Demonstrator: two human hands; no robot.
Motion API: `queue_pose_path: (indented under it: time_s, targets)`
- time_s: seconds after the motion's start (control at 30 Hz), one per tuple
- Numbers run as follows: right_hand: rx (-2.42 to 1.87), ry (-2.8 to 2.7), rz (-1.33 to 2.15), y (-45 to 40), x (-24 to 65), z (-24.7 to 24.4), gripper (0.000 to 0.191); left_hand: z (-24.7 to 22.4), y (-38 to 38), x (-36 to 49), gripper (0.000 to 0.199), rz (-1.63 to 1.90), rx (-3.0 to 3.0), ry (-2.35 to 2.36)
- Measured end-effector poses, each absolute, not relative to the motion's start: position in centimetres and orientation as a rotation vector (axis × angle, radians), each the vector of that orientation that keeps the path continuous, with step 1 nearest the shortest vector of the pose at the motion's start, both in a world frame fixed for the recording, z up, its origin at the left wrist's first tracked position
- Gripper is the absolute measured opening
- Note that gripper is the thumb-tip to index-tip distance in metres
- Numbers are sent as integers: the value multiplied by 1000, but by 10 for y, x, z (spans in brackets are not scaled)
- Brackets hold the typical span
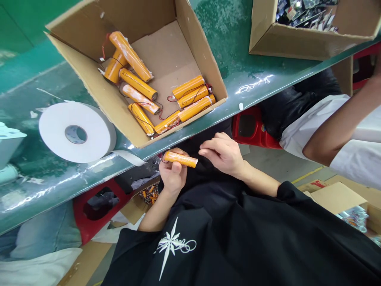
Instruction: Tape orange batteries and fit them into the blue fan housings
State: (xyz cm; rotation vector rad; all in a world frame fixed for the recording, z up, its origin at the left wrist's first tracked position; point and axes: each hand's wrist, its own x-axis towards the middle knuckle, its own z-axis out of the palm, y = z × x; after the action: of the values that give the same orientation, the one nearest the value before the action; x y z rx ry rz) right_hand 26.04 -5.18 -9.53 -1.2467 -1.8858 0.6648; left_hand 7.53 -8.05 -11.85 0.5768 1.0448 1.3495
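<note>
Before the worktop's near edge [131, 167], the left hand [173, 174] grips an orange cylinder [181, 159] between thumb and fingers. Just right of it, the right hand [224, 154] is half-curled, apart from the cylinder.

The cardboard box [312, 185] shows a red "Y"-like letter; other print blurs.

The cylinder [181, 159] is orange, the roll [73, 133] white, the table [235, 75] green, the stools [250, 127] red.

"What's on the table [232, 71]?"
"Left, a tape roll [53, 135]; right of it, an open box [199, 43] with batteries [138, 83] inside."
"And farther right?"
"A second box [285, 41], holding parts [312, 16]."
</note>
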Motion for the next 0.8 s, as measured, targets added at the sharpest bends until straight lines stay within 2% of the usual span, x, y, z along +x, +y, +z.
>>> queue_pose_path:
  time_s: [0.53,0.7,0.8]
  targets:
    - [-935,-2010,668,-52,257,-78,19,-125,-83,54,32,1310,1344,1103]
    - [-1017,-2118,677,-53,254,-77,6,-119,-78,46,32,1221,1657,1117]
    - [-1098,-2146,724,-52,262,-76,11,-118,-75,43,33,1212,1804,1084]
